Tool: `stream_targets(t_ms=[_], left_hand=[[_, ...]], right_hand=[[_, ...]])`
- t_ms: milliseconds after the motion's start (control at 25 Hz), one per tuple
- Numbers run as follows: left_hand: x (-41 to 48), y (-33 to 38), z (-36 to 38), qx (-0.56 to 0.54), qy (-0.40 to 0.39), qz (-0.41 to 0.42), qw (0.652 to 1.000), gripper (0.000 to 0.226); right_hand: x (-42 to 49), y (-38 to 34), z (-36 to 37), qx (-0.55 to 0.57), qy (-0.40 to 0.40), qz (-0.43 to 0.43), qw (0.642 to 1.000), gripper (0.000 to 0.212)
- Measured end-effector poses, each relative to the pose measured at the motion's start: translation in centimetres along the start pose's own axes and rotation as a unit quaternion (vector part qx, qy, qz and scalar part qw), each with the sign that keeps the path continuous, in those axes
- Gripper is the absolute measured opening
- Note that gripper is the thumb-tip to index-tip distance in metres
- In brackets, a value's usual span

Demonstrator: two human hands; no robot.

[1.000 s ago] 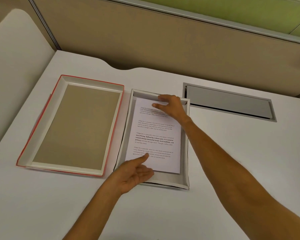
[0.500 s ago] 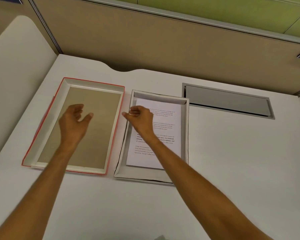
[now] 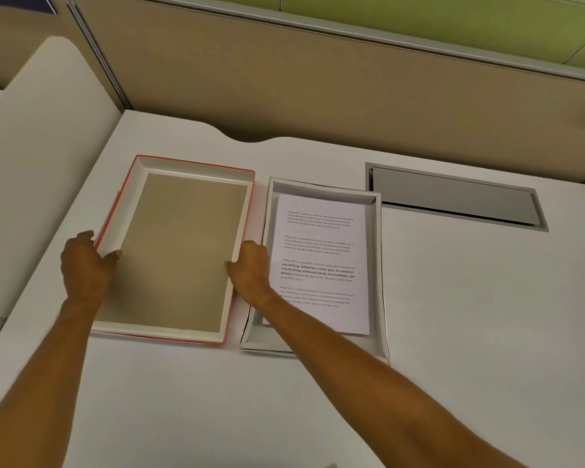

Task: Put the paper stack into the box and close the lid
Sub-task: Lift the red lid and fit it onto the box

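Both hands grip the upturned lid (image 3: 183,244) on the desk (image 3: 453,332): left hand (image 3: 85,265) and right hand (image 3: 250,268) clasp opposite rims, fingers partly hidden. The paper stack (image 3: 321,261) lies in the box (image 3: 375,265), forearm covering its near corner.

1 view only, from my head: looks forward and steeply down at the white worktop (image 3: 453,315), close in, my forearms entering from the bottom edge, partition wall (image 3: 318,96) across the top.

White desk (image 3: 453,332) with grey cable hatch (image 3: 453,199), tan partition (image 3: 318,89) behind.
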State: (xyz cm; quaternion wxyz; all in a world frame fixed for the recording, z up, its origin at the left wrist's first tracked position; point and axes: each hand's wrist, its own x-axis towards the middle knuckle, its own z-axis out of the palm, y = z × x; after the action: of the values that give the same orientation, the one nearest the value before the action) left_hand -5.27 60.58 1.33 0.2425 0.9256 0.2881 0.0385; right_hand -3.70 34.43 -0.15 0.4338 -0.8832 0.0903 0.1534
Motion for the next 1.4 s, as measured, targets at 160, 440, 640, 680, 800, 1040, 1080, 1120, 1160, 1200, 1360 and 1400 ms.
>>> stream_targets(t_ms=[160, 440, 640, 680, 800, 1040, 1080, 1120, 1160, 1200, 1360, 1400], left_hand=[[0.5, -1.0, 0.3, 0.03, -0.026, -0.015, 0.999, 0.039], [0.9, 0.1, -0.9, 0.063, -0.023, -0.035, 0.997, 0.028], [1.5, 3.1, -4.3, 0.042, -0.043, -0.077, 0.995, 0.048], [1.5, 3.8, -5.1, 0.032, -0.052, -0.074, 0.995, 0.051], [1.1, 5.8, -7.5, -0.015, -0.064, -0.045, 0.997, 0.051], [-3.1, 10.8, -10.4, -0.053, -0.059, 0.048, 0.996, 0.058], [-4.0, 11.6, -10.4, -0.053, -0.057, 0.062, 0.995, 0.059], [-4.9, 12.3, -10.4, -0.056, -0.054, 0.076, 0.994, 0.059], [-5.7, 13.0, -10.4, -0.058, -0.049, 0.085, 0.993, 0.059], [-6.3, 13.6, -10.4, -0.059, -0.043, 0.092, 0.993, 0.06], [-8.1, 15.4, -10.2, -0.06, -0.032, 0.104, 0.992, 0.061], [-8.3, 15.8, -10.2, -0.063, -0.031, 0.104, 0.992, 0.062]], right_hand=[[0.1, 0.4, 0.6, -0.003, 0.004, -0.002, 1.0, 0.008], [-0.1, 0.5, -0.1, 0.031, 0.001, -0.004, 1.0, 0.023], [-1.0, -2.5, -1.7, 0.04, 0.044, -0.093, 0.994, 0.033], [-1.2, -3.8, -2.2, 0.068, 0.036, -0.104, 0.992, 0.043], [-1.4, -7.9, -3.5, 0.162, -0.006, -0.089, 0.983, 0.06], [-0.2, -13.9, -4.8, 0.243, -0.092, -0.058, 0.964, 0.062], [-0.1, -14.3, -4.9, 0.248, -0.094, -0.059, 0.962, 0.061], [0.0, -14.7, -5.1, 0.254, -0.094, -0.061, 0.961, 0.06], [0.0, -14.8, -5.3, 0.262, -0.094, -0.06, 0.959, 0.057], [0.0, -15.0, -5.6, 0.273, -0.097, -0.053, 0.956, 0.051], [-0.3, -15.3, -7.4, 0.344, -0.116, -0.008, 0.932, 0.039], [-0.4, -15.3, -7.8, 0.349, -0.115, -0.008, 0.93, 0.038]])
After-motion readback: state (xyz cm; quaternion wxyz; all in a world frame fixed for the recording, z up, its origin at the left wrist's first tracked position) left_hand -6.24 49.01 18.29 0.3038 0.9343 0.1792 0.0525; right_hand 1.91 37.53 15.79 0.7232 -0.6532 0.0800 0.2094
